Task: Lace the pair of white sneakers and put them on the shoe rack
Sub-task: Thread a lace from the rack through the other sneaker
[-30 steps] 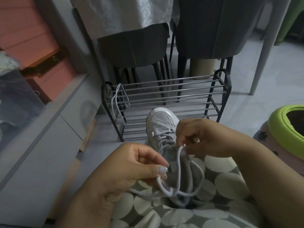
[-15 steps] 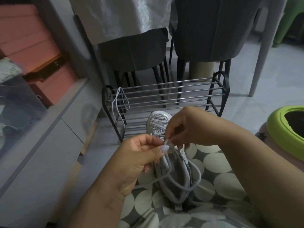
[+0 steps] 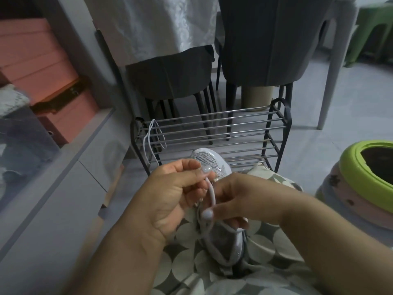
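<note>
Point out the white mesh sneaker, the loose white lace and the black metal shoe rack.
white mesh sneaker (image 3: 209, 159), head view, toe cap.
loose white lace (image 3: 148, 139), head view, hanging strand.
black metal shoe rack (image 3: 286, 116), head view, right end frame.

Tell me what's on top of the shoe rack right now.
Only a loose white lace hangs over the shoe rack at its left end. No shoes sit there; the lower shelves are partly hidden behind the sneaker.

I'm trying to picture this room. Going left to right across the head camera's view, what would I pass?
Pink boxes → loose lace hanging on the shoe rack → left hand → right hand → green-rimmed tub.
</note>
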`<act>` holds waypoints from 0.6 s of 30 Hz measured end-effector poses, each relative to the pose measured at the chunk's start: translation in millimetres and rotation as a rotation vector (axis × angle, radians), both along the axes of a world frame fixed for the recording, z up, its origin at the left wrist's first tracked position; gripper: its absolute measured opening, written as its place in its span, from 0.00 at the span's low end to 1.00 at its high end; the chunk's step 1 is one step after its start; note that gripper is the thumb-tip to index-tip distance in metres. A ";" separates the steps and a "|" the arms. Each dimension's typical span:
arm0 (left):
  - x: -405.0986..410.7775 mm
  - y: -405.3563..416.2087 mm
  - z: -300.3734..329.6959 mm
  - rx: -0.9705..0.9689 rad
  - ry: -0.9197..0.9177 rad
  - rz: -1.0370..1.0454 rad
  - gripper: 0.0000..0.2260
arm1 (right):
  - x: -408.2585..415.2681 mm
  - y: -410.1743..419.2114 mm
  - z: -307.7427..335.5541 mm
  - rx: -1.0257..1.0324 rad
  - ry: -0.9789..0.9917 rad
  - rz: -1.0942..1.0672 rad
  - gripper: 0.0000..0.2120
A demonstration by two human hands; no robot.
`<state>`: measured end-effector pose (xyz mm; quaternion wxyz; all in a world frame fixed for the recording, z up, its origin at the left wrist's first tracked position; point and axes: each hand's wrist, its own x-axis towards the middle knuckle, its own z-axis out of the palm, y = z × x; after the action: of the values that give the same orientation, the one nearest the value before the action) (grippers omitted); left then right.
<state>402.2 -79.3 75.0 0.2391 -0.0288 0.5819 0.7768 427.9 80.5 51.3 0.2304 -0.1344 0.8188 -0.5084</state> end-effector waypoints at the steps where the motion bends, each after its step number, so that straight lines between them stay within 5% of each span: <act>1: -3.1 -2.6 0.7 -0.002 0.008 0.014 0.10 | 0.2 3.4 0.4 0.056 0.005 0.008 0.07; 6: -15.0 -19.6 1.9 -0.062 0.050 0.048 0.06 | -0.5 45.9 20.2 0.114 0.023 -0.135 0.06; 14: -6.6 -26.3 -7.1 -0.503 0.487 -0.153 0.10 | -6.5 37.4 25.4 -0.625 -0.226 -0.097 0.07; 18: 0.6 -27.4 -21.4 -0.623 0.539 -0.121 0.12 | -9.8 18.6 16.6 -0.745 -0.307 -0.217 0.09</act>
<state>402.9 -106.7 53.6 0.1031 0.1390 0.8314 0.5280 418.1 99.1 67.9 0.2304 -0.0443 0.5443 -0.8054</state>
